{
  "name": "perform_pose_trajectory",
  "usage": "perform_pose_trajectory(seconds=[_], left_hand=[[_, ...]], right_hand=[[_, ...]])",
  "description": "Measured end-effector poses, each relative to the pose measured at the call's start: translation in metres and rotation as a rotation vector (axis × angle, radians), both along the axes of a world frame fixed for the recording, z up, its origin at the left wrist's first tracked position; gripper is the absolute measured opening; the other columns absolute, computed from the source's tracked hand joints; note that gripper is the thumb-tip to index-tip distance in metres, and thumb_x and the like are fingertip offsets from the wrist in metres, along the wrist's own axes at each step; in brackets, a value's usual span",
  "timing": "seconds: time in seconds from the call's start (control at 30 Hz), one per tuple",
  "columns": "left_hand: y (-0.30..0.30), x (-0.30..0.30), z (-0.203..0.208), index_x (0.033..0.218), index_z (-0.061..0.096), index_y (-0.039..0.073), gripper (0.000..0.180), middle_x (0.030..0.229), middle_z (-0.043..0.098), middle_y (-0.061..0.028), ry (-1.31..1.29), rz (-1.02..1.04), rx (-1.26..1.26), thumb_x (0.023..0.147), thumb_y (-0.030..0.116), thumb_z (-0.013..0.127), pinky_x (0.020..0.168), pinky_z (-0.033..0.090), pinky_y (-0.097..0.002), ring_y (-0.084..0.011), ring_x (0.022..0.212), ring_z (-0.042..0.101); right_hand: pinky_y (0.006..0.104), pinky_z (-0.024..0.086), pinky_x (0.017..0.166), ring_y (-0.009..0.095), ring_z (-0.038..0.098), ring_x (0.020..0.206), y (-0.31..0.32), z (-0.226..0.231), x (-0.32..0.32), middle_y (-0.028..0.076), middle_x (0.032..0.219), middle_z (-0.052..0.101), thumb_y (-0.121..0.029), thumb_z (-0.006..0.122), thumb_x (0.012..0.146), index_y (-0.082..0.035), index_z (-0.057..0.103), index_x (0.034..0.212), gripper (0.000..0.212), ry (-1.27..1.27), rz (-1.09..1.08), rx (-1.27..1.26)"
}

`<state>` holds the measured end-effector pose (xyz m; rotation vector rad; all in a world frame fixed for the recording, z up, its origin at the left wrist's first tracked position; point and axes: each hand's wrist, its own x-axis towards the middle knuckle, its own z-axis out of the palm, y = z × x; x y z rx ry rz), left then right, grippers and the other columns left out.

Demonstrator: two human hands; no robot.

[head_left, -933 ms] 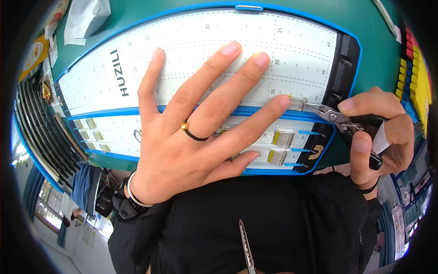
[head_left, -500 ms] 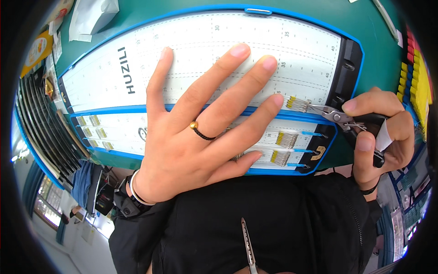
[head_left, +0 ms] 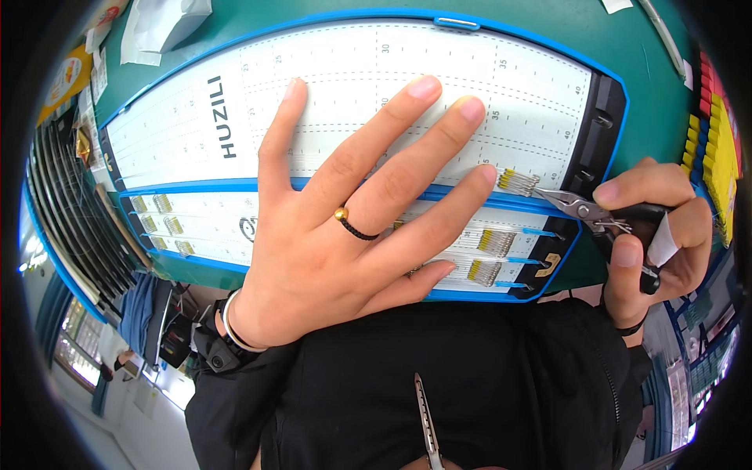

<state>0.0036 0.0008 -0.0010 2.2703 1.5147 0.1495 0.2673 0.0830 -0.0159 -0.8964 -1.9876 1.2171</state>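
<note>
Right hand (head_left: pixel 686 225); case edge (head_left: pixel 622 125) just beside

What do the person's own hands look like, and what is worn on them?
The left hand wears a black ring with a gold bead; at its wrist are a pale bangle and a black device with a lens. The right hand has a thin black band at the wrist. Both hands are ungloved, and the sleeves are black.

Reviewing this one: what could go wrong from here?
The pliers in the right hand have their tips beside the yellow-and-silver bundle, so a slip might bend or scatter its thin pieces. The left hand, spread over the blue-rimmed case, has its index fingertip close by, so it could get nicked.
</note>
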Motion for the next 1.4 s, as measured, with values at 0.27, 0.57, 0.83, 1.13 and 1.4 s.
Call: perform_pose_trajectory(seconds=[0.27,0.57,0.83,1.13,1.4], left_hand=[[0.0001,-0.0002,-0.0004,0.127,0.069,0.027,0.056,0.150,0.052,-0.0073,0.006,-0.002,0.002,0.079,0.056,0.069,0.120,0.011,-0.0591,-0.0295,0.142,0.043],[-0.0002,-0.0020,-0.0015,0.126,0.069,0.028,0.054,0.149,0.052,-0.0081,0.015,-0.024,0.007,0.081,0.057,0.067,0.120,0.012,-0.0599,-0.0304,0.141,0.044],[0.0003,-0.0008,-0.0003,0.126,0.069,0.027,0.055,0.150,0.052,-0.0085,0.023,-0.019,0.004,0.080,0.057,0.067,0.120,0.012,-0.0601,-0.0305,0.142,0.044],[0.0005,-0.0008,-0.0001,0.127,0.069,0.027,0.054,0.150,0.052,-0.0082,0.021,-0.018,0.001,0.080,0.055,0.068,0.120,0.012,-0.0599,-0.0303,0.142,0.043],[0.0005,-0.0007,-0.0002,0.126,0.070,0.028,0.054,0.150,0.052,-0.0077,0.007,-0.008,0.000,0.080,0.055,0.069,0.120,0.012,-0.0596,-0.0301,0.141,0.044]], right_hand=[[0.0271,0.038,0.063,0.013,0.045,0.066,0.0032,0.0006,0.0041,0.023,0.097,0.066,-0.015,0.069,0.091,-0.011,0.038,0.084,0.032,-0.012,0.071,0.023],[0.0265,0.039,0.064,0.014,0.048,0.068,0.0068,-0.0001,0.0043,0.024,0.100,0.066,-0.022,0.072,0.091,-0.010,0.039,0.086,0.035,-0.001,0.122,0.015],[0.0268,0.039,0.064,0.014,0.047,0.069,0.0022,-0.0002,0.0068,0.024,0.100,0.066,-0.025,0.073,0.091,-0.010,0.039,0.085,0.038,0.021,0.062,-0.011],[0.0275,0.038,0.064,0.014,0.046,0.068,0.0053,0.0020,0.0050,0.023,0.098,0.066,-0.014,0.067,0.091,-0.011,0.039,0.085,0.028,-0.017,0.089,0.006],[0.0278,0.038,0.064,0.014,0.047,0.067,0.0064,0.0012,0.0022,0.022,0.096,0.067,-0.009,0.063,0.091,-0.010,0.039,0.085,0.025,-0.016,0.091,0.022]])
